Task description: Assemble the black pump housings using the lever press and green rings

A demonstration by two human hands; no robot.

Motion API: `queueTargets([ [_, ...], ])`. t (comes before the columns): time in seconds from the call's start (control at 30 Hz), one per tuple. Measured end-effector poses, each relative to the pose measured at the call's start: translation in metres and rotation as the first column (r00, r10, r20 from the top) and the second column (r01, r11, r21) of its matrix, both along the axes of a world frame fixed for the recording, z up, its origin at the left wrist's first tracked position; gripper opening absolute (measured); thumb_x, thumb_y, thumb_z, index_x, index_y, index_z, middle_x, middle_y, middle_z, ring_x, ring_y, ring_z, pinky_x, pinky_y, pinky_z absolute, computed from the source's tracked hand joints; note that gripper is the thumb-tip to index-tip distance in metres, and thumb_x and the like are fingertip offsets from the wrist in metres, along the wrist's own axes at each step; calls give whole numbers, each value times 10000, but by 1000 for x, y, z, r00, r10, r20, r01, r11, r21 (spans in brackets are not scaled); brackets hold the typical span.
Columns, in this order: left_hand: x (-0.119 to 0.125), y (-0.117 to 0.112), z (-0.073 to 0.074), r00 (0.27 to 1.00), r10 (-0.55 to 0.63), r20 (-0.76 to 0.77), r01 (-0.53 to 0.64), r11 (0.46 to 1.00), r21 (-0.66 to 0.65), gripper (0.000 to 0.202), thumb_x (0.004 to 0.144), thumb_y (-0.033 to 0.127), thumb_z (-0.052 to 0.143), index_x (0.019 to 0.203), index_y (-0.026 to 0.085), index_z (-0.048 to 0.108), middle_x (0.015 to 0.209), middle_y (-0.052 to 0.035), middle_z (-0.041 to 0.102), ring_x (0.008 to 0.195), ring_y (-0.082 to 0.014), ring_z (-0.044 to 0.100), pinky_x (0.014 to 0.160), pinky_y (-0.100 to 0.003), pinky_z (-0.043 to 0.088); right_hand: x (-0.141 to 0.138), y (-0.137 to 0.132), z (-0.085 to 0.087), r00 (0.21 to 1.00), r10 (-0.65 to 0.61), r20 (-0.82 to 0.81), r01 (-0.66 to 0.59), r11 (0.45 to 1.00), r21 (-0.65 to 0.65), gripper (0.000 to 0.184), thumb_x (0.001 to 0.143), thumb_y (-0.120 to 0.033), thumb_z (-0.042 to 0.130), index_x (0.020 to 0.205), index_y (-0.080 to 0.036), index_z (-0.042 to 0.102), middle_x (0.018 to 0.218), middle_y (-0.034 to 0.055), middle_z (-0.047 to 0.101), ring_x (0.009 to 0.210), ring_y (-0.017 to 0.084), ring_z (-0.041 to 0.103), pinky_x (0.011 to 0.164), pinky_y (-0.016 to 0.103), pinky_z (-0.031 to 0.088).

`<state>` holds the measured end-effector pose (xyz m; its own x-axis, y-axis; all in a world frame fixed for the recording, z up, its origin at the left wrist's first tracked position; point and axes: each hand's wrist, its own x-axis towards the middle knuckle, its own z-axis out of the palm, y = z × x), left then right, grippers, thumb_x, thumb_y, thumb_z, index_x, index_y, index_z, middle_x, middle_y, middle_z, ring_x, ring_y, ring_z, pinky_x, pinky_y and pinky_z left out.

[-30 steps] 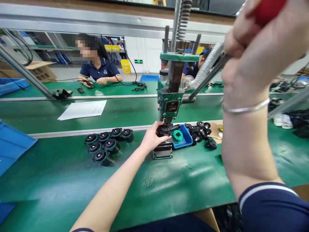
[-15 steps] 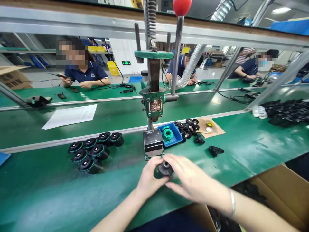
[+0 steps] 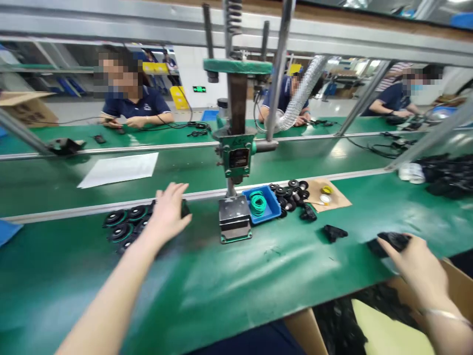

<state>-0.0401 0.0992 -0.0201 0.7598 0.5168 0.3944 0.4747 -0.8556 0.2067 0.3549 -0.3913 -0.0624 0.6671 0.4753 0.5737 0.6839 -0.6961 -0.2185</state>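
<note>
Right now our right hand (image 3: 417, 268) has its fingers closed around a black part (image 3: 391, 241), held low at the near right edge of the table (image 3: 221, 286), just above the open cardboard box (image 3: 460, 288) below that edge. The part is blurred, so we cannot make out its shape. We judge that the grip should stay snug around its body, with the wrist carried well over the box rather than over the table lip, so nothing catches on the edge. Our left hand (image 3: 168, 209) is stretched out over the cluster of round black parts with green rings (image 3: 120, 230), fingers spread and holding nothing. One dark part lies right under the fingertips, though we cannot tell whether they touch it. We would do best to take the nearest part alone, gripping it by its sides so the ring stays seated and its neighbours stay put. Between our two hands stands the green hand press (image 3: 236, 158) with its steel base block (image 3: 234, 217), which carries nothing. Just beside the block are the blue tray (image 3: 271, 213) of green rings (image 3: 257, 203), a heap of small black pieces (image 3: 290, 192) and a brown paper sheet (image 3: 334, 199). A lone black piece (image 3: 334, 232) lies nearer to us. Across the belts, other people sit at their own work.
</note>
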Motion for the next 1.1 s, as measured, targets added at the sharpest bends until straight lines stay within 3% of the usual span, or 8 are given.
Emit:
queueTargets([
  [0.13, -6, 62, -19, 952, 33, -304, -13, 998, 68, 543, 942, 507, 319, 1258, 93, 474, 1294, -146, 591, 1362, -415, 373, 1050, -725, 202, 48, 7, 13, 976, -199, 91, 196, 980, 35, 486, 744, -692, 572, 799, -211, 531, 652, 133, 576, 605, 266, 612, 548, 377, 447],
  [0.3, -8, 69, -33, 951, -23, -309, 17, 1000, -21, 813, 840, 788, 121, 1098, 158, 566, 1025, -40, 708, 1051, -290, 643, 1087, -617, 279, 48, 42, 33, 988, -85, 132, 92, 995, -41, 466, 854, -472, 501, 1129, -101, 561, 1163, 274, 558, 1113, 342, 561, 926, 490, 455],
  [0.43, -30, 21, -35, 970, -147, -192, 95, 962, -258, 625, 788, 695, 521, 1167, 201, 581, 1138, -58, 694, 1056, -299, 650, 1044, -522, 419, -3, 60, 0, 925, 369, -86, -374, 851, -368, 355, 798, -175, 440, 1076, -249, 649, 1295, 79, 547, 1161, 225, 554, 943, 379, 490],
  [0.5, -42, -17, -39, 972, -207, -108, 151, 910, -387, 566, 787, 531, 635, 1254, 223, 546, 1251, -79, 645, 1122, -289, 628, 1010, -450, 477, -20, 58, -26, 885, 449, -126, -453, 764, -460, 390, 796, -133, 400, 1052, -254, 670, 1356, 84, 497, 1153, 249, 547, 922, 425, 490],
  [0.57, -47, -54, -45, 969, -244, -26, 202, 854, -480, 567, 791, 406, 675, 1308, 250, 503, 1295, -79, 611, 1175, -265, 602, 1026, -415, 477, -26, 57, -44, 894, 437, -102, -430, 770, -472, 374, 839, -166, 362, 1030, -221, 679, 1343, 130, 488, 1049, 261, 575, 871, 449, 502],
  [0.73, -26, -113, -65, 948, -288, 132, 301, 690, -658, 759, 765, 261, 730, 1420, 288, 347, 1410, -108, 463, 1327, -268, 453, 1117, -440, 394, -52, 89, -37, 812, 501, -300, -573, 782, -246, 334, 911, -348, 401, 912, -192, 696, 1299, 131, 461, 1177, 268, 513, 976, 430, 488],
  [0.93, 8, -137, -88, 929, -218, 298, 369, 523, -768, 847, 770, 228, 721, 1457, 289, 230, 1377, -111, 476, 1302, -254, 483, 1109, -456, 416, -116, 158, -24, 362, 531, -766, -804, 594, 31, 331, 905, -456, 520, 1140, -277, 668, 1357, 77, 425, 1275, 206, 466, 1140, 373, 390],
  [1.1, 10, -150, -105, 928, -129, 351, 365, 510, -779, 833, 772, 207, 716, 1445, 240, 226, 1362, -138, 515, 1288, -270, 509, 1100, -480, 422, -146, 181, -53, 469, 558, -685, -615, 763, 200, 413, 847, -494, 605, 1129, -193, 581, 1255, 114, 531, 1197, 212, 530, 1083, 428, 432],
])
